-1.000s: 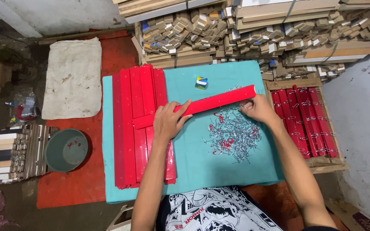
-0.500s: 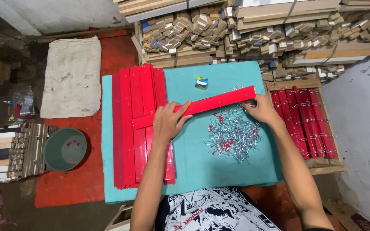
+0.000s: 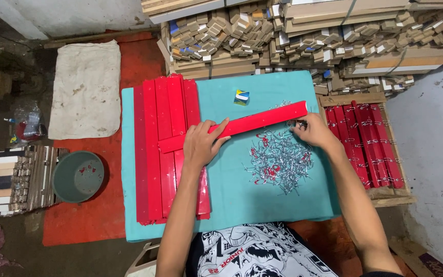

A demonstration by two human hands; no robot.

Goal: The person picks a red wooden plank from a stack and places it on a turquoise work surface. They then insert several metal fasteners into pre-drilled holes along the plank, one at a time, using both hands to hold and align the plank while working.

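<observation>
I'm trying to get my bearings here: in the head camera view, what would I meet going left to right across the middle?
Grey-green bucket → stack of red strips → left hand on a slanted red strip → pile of small metal hooks → right hand → wooden tray of red strips.

A strip [image 3: 237, 126] lies slantwise on the cloth [image 3: 242, 200], its left end across a stack of strips [image 3: 162, 154]. Metal clips [image 3: 280, 164] are heaped just before it. A small box [image 3: 241, 97] sits behind. A crate [image 3: 367, 146] stands right of the cloth, a bucket [image 3: 78, 176] left.
</observation>
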